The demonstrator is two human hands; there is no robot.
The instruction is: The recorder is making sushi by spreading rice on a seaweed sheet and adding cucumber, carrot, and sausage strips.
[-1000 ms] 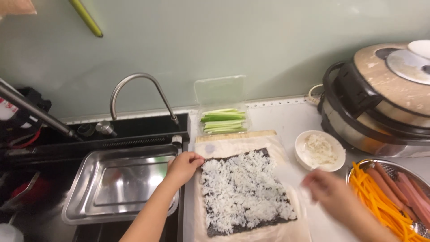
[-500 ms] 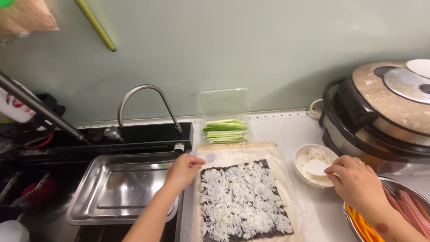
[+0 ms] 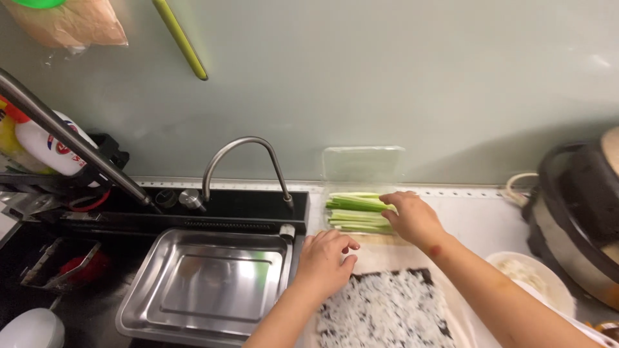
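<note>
Two hands at a kitchen surface: one reaching into cucumber strips, one resting by a rice-covered seaweed sheet.

I see my right hand [image 3: 414, 219] stretched forward onto a bundle of green cucumber strips [image 3: 353, 212] lying in a clear plastic container [image 3: 362, 166] at the back of the white surface [image 3: 480, 222]; its fingers curl over the strips' right ends, though I cannot tell whether they grip any. My left hand [image 3: 325, 261] lies loosely open, fingers relaxed, holding nothing, touching the top left corner of the dark seaweed sheet [image 3: 385, 310] spread with white rice. A steel sink tray [image 3: 206, 287] and curved tap [image 3: 248, 164] sit to the left; a white bowl [image 3: 535, 280] and rice cooker [image 3: 580, 212] stand at right.
</note>
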